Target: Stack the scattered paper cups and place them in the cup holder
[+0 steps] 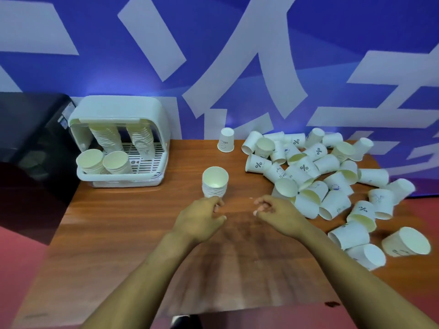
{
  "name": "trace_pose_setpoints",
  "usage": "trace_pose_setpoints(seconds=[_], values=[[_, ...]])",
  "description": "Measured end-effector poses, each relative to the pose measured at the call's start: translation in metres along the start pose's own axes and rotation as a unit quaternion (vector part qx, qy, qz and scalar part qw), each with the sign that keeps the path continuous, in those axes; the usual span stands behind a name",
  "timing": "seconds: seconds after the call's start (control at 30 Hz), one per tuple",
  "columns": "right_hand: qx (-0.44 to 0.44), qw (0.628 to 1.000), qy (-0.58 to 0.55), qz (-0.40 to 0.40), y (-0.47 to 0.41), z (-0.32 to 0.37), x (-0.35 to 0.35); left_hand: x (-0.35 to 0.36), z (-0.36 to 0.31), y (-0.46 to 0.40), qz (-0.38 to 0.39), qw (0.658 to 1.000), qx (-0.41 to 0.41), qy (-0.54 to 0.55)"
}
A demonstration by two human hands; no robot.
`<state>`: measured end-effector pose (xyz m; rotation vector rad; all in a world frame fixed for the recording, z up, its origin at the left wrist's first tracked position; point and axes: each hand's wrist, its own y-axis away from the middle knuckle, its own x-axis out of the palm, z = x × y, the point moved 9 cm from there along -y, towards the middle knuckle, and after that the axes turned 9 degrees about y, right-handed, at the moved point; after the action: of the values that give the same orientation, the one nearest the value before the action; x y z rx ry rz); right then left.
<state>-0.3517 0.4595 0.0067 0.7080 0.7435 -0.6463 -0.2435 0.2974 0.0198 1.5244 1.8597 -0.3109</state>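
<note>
A short stack of nested white paper cups point(215, 182) stands upright on the wooden table point(133, 233). My left hand point(202, 218) lies just in front of the stack's base with its fingers loosely curled and nothing gripped. To the right, my right hand point(273, 210) hovers with loosely curled, empty fingers beside the pile of scattered cups point(320, 176). Those cups lie on their sides or tilted across the right half of the table. One single cup point(225, 140) stands upside down near the wall. The white cup holder point(118, 138) at the back left holds several stacks of cups.
A black appliance point(28, 138) stands left of the cup holder. A blue wall with large white characters point(237, 55) rises directly behind the table. Loose cups point(406, 242) reach the table's right edge. The table's near edge runs under my forearms, with red floor point(21, 245) beyond.
</note>
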Motion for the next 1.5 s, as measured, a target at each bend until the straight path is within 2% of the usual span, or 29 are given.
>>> trace_pose_setpoints(seconds=[0.17, 0.37, 0.5, 0.63, 0.87, 1.07, 1.2, 1.37, 1.5], values=[[0.012, 0.999, -0.029, -0.012, -0.011, -0.017, -0.010, 0.012, -0.013, -0.029, 0.027, 0.999, 0.032, 0.011], [0.073, 0.996, 0.046, -0.029, -0.012, -0.080, -0.043, 0.049, -0.053, -0.077, 0.047, 0.994, 0.073, 0.065], [0.108, 0.990, 0.082, -0.032, -0.023, -0.125, -0.057, 0.084, -0.084, -0.104, 0.086, 0.993, 0.085, 0.005], [0.089, 0.988, 0.123, -0.023, -0.047, -0.151, -0.063, 0.105, -0.101, -0.137, 0.084, 0.992, 0.080, -0.043], [-0.018, 0.969, 0.245, -0.001, -0.070, -0.177, -0.054, 0.146, -0.105, -0.178, 0.036, 0.994, -0.005, -0.108], [-0.071, 0.969, 0.234, 0.028, -0.079, -0.182, -0.037, 0.188, -0.096, -0.189, 0.058, 0.985, -0.095, -0.133], [-0.070, 0.972, 0.221, 0.039, -0.081, -0.190, -0.033, 0.192, -0.090, -0.190, 0.038, 0.985, -0.119, -0.120], [-0.064, 0.974, 0.209, 0.056, -0.085, -0.190, -0.031, 0.183, -0.093, -0.189, 0.024, 0.990, -0.112, -0.085], [-0.057, 0.979, 0.190, 0.041, -0.080, -0.185, -0.037, 0.161, -0.087, -0.178, 0.013, 0.992, -0.112, -0.059]])
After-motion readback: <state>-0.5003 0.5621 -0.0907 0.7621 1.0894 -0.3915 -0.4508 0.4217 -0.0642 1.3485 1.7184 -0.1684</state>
